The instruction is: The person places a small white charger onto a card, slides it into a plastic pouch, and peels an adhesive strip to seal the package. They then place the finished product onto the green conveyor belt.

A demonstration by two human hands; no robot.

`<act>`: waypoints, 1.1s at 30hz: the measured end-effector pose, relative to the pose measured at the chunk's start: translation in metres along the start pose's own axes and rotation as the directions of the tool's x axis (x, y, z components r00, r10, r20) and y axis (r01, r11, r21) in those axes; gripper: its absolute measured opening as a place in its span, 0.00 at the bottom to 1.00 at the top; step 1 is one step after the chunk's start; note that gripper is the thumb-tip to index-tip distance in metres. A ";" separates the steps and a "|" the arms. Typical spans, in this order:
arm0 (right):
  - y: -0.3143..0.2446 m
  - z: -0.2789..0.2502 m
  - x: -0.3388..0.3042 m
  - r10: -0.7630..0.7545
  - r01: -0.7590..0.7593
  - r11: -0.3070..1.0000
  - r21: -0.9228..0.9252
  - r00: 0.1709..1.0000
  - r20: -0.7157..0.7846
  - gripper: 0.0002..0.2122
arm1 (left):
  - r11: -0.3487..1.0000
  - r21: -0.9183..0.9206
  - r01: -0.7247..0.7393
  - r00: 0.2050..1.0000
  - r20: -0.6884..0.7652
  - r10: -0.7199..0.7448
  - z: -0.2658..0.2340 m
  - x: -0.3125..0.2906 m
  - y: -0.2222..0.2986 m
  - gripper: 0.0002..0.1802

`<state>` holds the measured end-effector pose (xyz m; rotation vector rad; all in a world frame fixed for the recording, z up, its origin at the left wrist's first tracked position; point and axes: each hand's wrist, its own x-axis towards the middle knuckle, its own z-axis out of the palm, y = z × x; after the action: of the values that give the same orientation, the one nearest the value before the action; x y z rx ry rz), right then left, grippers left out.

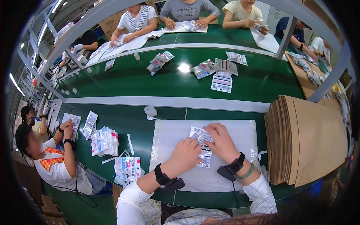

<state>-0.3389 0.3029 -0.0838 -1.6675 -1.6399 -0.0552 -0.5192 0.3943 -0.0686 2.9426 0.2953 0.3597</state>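
Note:
A flat silver-white printed pouch [205,159] lies lengthwise on a white padded sheet [168,131] in front of me. My left hand [183,155] bends over the pouch's left side, its fingers curled and pressed onto the surface. From the right, my right hand [222,140] holds the pouch's upper right edge between bent fingers and thumb. Parts of the pouch are hidden under both hands. Each wrist wears a black band with a small device.
Left of the sheet are a stack of white pouches [105,141], another pouch group [127,168] and paper strips [130,144]. Brown cardboard sheets [311,142] stand at right. Beyond a grey rail [168,101], several pouches [225,67] lie on a green belt [150,86]. Other people work around.

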 end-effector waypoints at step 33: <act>0.015 -0.011 -0.004 -0.186 0.202 0.979 0.027 0.833 0.521 0.58 | 0.985 -0.146 -0.095 0.995 -0.047 0.089 -0.012 -0.081 0.029 0.19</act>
<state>-0.3210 0.2953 -0.0854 -1.6162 -2.2217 0.3033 -0.5941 0.3506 -0.0694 2.8118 0.1312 0.4335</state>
